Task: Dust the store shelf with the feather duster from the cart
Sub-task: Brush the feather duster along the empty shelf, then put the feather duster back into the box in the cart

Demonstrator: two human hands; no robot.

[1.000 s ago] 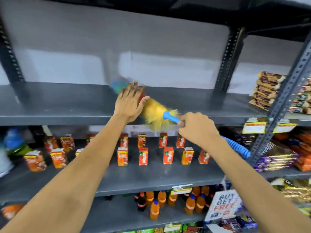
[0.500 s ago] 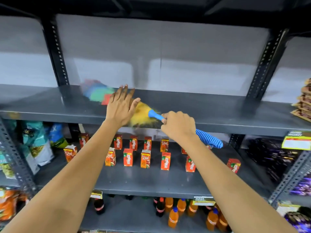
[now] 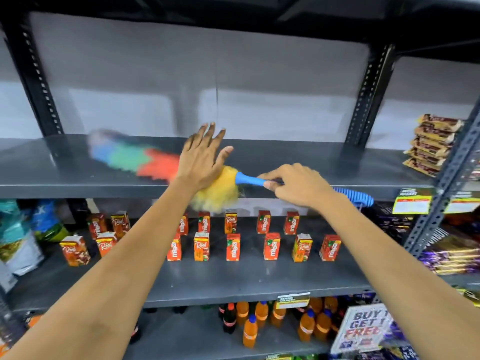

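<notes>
A feather duster (image 3: 135, 158) with blue, green, red and yellow fluff lies across the grey upper shelf (image 3: 298, 157), its head blurred at the left. My right hand (image 3: 296, 184) is shut on the duster's blue handle, whose ribbed end sticks out to the right. My left hand (image 3: 204, 157) is flat and open, fingers spread, resting over the yellow part of the fluff at the shelf's front edge.
Stacked snack packets (image 3: 431, 144) sit at the right end of the upper shelf. Juice cartons (image 3: 233, 245) stand on the shelf below, orange drink bottles (image 3: 259, 323) under that. Black slotted uprights (image 3: 36, 74) frame the bay. Price tags (image 3: 411, 201) hang at the right.
The duster's head has swept further left along the shelf and now shows more of its length. Both hands stay on it; my view has shifted slightly.
</notes>
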